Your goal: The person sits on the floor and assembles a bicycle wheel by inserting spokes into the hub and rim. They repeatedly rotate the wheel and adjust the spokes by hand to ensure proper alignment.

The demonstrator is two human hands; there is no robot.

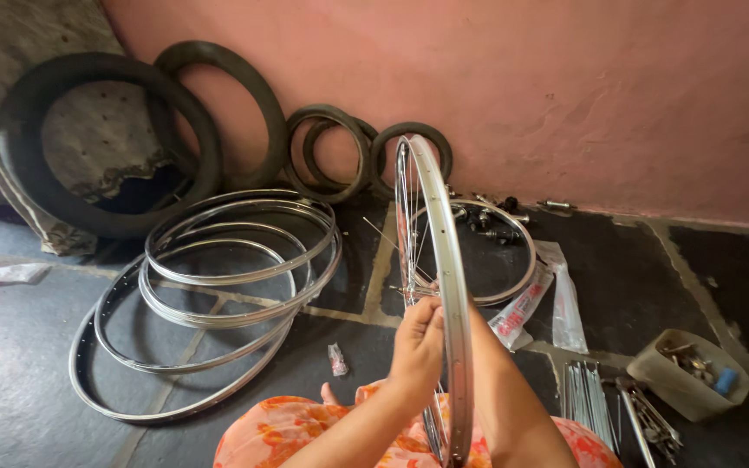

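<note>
The wheel rim [444, 286] stands upright on edge over the person's lap, its plane running straight away toward the pink wall [565, 87]. The left hand [416, 342] pinches the spokes [411, 251] beside it; the right hand is hidden behind the rim, its grip untellable. On the floor [28, 347] at right, a beige tub [691, 374] holds small metal parts; bare rims [218, 286] lie stacked at left.

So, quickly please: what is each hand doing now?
Left hand: closed, fingers pinched at the spokes of the upright wheel rim.
Right hand: hidden behind the rim; cannot be told.
</note>
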